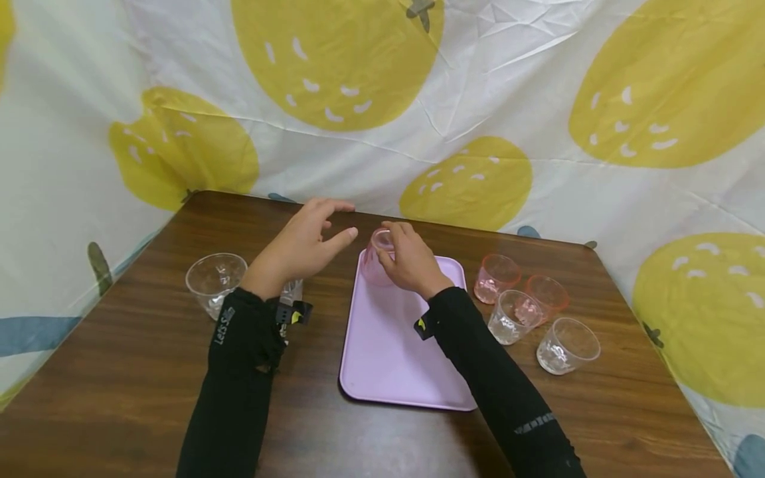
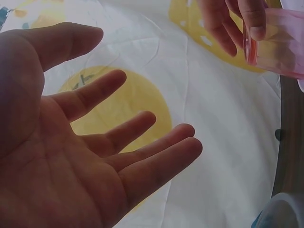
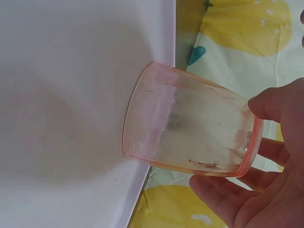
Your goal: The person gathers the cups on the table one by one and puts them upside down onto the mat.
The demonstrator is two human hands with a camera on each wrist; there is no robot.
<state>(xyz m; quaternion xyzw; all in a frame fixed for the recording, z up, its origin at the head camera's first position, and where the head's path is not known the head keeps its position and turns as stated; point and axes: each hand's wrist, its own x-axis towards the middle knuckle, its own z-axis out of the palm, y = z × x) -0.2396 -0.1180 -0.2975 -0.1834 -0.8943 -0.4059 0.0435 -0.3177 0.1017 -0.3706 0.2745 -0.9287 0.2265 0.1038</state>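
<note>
My right hand grips a pink clear glass by its base end, thumb on one side and fingers on the other. The glass is upside down, its wide rim at the surface of the lilac tray, near the far left corner. In the right wrist view the pink glass shows nothing inside. Left of it, my left hand is raised with fingers spread, apart from the glass. The palm of that left hand holds nothing in the left wrist view.
Right of the tray stand two pink glasses and two clear glasses, upright. A clear glass stands at the left; another clear item is partly hidden behind my left wrist. A lemon-print cloth hangs behind the brown table.
</note>
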